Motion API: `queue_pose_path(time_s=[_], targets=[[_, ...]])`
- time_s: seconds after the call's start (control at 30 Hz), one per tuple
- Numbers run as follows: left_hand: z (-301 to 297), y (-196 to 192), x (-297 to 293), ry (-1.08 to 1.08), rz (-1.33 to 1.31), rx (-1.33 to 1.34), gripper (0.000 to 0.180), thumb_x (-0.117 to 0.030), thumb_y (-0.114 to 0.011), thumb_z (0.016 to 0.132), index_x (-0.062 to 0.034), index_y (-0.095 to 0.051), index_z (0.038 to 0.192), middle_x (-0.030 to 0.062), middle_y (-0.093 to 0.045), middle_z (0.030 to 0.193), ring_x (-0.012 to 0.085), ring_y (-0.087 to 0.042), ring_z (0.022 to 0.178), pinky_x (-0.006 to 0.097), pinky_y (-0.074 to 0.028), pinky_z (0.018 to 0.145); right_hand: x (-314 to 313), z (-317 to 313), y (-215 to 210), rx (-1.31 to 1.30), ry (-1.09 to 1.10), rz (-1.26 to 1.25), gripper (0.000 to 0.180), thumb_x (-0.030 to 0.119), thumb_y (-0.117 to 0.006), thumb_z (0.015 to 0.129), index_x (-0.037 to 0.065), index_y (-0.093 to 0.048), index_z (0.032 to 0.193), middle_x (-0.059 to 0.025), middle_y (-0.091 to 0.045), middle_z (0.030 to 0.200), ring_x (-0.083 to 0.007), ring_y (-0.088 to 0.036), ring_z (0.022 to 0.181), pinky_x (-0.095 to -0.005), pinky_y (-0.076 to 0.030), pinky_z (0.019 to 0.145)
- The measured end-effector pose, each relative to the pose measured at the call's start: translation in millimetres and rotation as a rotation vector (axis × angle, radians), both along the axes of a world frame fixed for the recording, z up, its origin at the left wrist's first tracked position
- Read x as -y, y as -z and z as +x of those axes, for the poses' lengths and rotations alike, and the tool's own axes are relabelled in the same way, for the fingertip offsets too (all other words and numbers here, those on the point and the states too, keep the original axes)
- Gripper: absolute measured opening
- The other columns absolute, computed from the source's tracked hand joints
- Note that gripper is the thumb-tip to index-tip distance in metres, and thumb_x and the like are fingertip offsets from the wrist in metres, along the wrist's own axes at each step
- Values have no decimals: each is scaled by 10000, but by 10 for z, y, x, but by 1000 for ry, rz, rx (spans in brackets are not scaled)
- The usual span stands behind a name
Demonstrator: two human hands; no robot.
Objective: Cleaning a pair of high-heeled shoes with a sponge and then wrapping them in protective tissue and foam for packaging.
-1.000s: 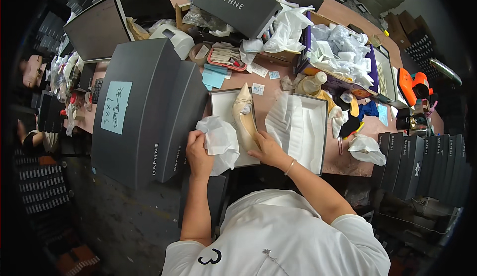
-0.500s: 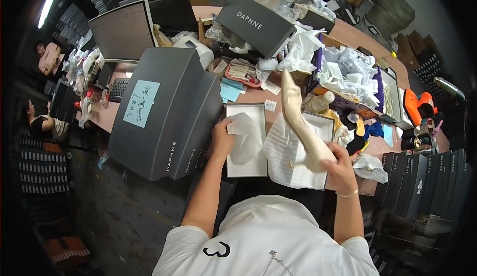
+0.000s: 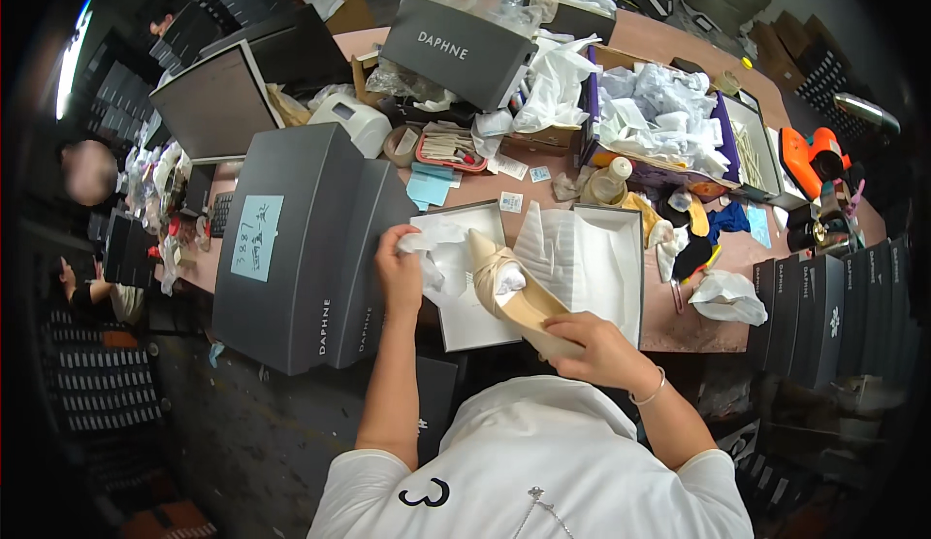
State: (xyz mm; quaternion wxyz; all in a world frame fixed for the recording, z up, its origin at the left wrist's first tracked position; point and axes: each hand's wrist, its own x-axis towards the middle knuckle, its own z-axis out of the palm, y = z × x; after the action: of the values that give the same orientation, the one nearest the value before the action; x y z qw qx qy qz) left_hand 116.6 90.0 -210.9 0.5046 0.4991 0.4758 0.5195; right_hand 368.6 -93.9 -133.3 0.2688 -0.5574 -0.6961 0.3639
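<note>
My right hand (image 3: 603,350) grips a beige pointed-toe shoe (image 3: 543,314) by its heel end. The toe points away to the left, and a wad of white paper (image 3: 508,281) fills the front of the shoe. In my left hand (image 3: 396,269) is a thin, translucent white sheet (image 3: 438,253), pinched at its edge near the shoe's toe. Beneath both lies a shallow grey box part (image 3: 465,335) with a white inside. Right of it, a second open box part (image 3: 628,277) holds white ribbed paper (image 3: 553,258).
Large dark grey boxes (image 3: 291,277) stand at my left, one with a blue note. A carton of crumpled paper (image 3: 727,151) sits at the far right, near a bottle (image 3: 609,182) and an orange tool (image 3: 800,163). More boxes (image 3: 815,306) line the right.
The shoe has come down and left, and tilted so its opening shows. My left hand has shifted left, raising and bunching the white sheet.
</note>
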Motion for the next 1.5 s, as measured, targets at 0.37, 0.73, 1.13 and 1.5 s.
queue_pose_path(time_s=[0.37, 0.73, 1.13, 1.5], targets=[[325, -270, 615, 474, 94, -967, 789, -241, -744, 718, -120, -383, 1409, 204, -244, 1503, 422, -503, 1193, 432, -484, 917, 105, -387, -92, 258, -70, 73, 399, 133, -716, 693, 35, -630, 1071, -91, -580, 1155, -300, -553, 953, -377, -531, 768], [183, 6, 272, 503, 2, -542, 404, -188, -678, 828, -65, -619, 1209, 183, -570, 1244, 207, -631, 867, 296, -497, 713, 48, -127, -11, -33, 48, -43, 427, 153, -726, 716, -13, -625, 1097, -146, -614, 1110, -289, -607, 942, -367, -507, 844], [334, -316, 340, 60, 241, -273, 188, -24, -627, 852, 6, -683, 1029, 128, -651, 1011, 202, -626, 916, 280, -476, 814, 83, 228, -60, -995, 197, -701, 457, 162, -688, 829, -88, -572, 1194, -95, -632, 1066, -133, -593, 951, -250, -472, 843], [14, -320, 391, 404, 428, -854, 455, 56, -562, 771, -57, -588, 1211, 143, -586, 1018, 354, -601, 933, 422, -496, 797, 79, 194, 470, -1581, 414, -700, 517, 378, -445, 952, -39, -478, 1257, -221, -615, 1072, -342, -663, 876, -298, -581, 561]])
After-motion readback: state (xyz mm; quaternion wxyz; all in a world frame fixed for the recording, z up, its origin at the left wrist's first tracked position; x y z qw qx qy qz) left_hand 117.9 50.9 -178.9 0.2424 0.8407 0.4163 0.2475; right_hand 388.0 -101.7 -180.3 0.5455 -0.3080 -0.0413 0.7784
